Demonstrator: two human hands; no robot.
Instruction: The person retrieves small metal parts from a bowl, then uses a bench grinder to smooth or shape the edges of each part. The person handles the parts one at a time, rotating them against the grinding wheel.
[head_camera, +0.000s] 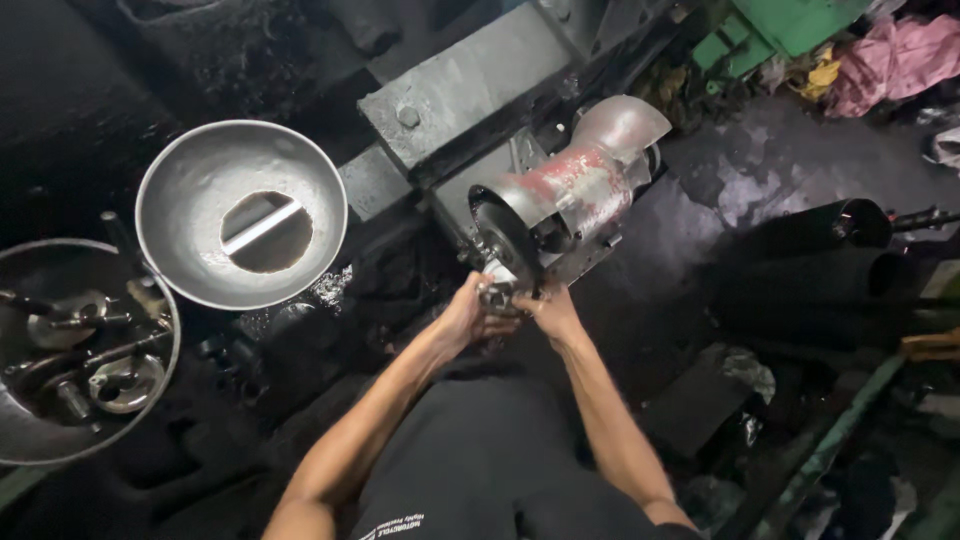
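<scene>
We see the biggest risk in how close both hands sit to the dark wheel of the bench grinder. The small metal part is pinched right under the wheel's lower edge, so if the wheel is turning, which we cannot tell, a slip could drag fingertips against it or fling the part away. Everything around looks black and oily, and we judge that a greasy grip makes such a slip more likely. A dropped part would be hard to find on the dark, cluttered floor.

Our left hand is curled closed around the left side of the metal part, fingers wrapped tight. Our right hand is closed too, gripping the same part from the right. The two hands sit together, nearly touching, just below the wheel.

To the left, well apart from the hands, a shiny metal bowl with a hole in its bottom rests on the machine bed. At the far left edge, a round pan holds assorted metal pieces.
</scene>
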